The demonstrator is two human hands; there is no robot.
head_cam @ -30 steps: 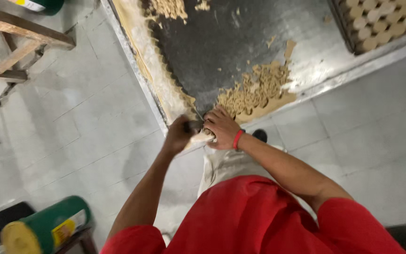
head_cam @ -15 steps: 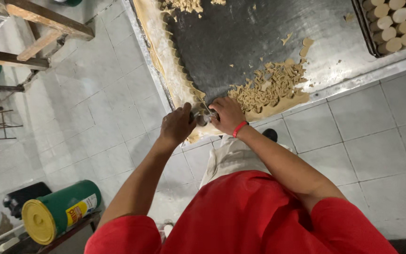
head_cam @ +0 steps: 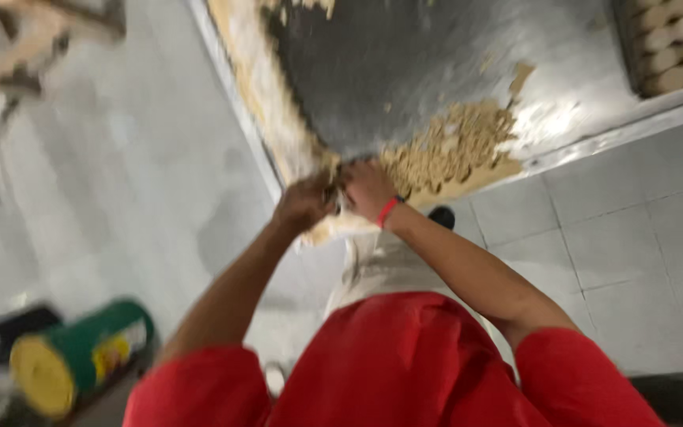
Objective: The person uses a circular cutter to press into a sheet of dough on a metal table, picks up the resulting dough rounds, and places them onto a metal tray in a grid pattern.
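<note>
The view is blurred by motion. My left hand (head_cam: 303,204) and my right hand (head_cam: 367,190) meet at the near edge of a dark metal table (head_cam: 405,71). Both are closed around a small metal object (head_cam: 333,192) held between them; what kind of object it is cannot be made out. A red band (head_cam: 387,212) circles my right wrist. Just right of my right hand lies a heap of small tan dough pieces (head_cam: 452,146). A thick strip of pale dough (head_cam: 258,87) runs along the table's left edge.
A tray of round pale dough pieces (head_cam: 673,47) sits at the table's top right. On the grey tiled floor (head_cam: 610,237) a green and yellow can (head_cam: 81,356) lies at lower left. A wooden frame (head_cam: 41,24) stands at upper left. My dark shoe (head_cam: 441,217) shows under the table edge.
The view has swung and blurred. My hands stay together at the table's edge by the dough heap, still closed on the small metal object.
</note>
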